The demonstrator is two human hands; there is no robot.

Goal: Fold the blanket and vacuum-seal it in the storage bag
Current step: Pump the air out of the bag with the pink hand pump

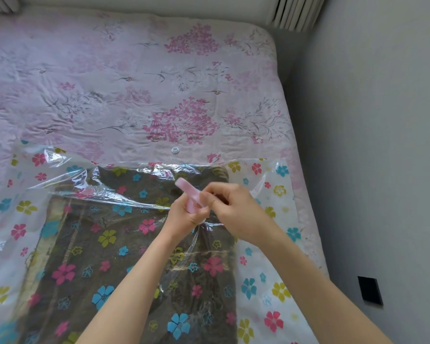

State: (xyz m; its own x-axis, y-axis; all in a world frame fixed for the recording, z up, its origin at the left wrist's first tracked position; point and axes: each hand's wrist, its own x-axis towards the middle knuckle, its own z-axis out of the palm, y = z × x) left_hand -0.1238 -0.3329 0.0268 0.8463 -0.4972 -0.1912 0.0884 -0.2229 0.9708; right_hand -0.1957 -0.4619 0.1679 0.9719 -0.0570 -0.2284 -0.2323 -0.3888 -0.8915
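A folded dark brown blanket (134, 256) lies inside a clear storage bag (263, 264) printed with coloured flowers, spread on the bed. Above the blanket's far end my left hand (184, 214) grips a small pink pump-like device (189, 194), its base pressed against the bag's plastic, which puckers up around it. My right hand (231, 207) pinches the device from the right side. The point where the device meets the bag is hidden by my fingers.
The bed has a pink flowered sheet (134, 83). A small white round cap (175, 150) lies on the sheet just beyond the bag. A grey wall (370, 145) runs along the bed's right edge, with a black square (369, 290) on it, and a radiator (296, 11) at the top.
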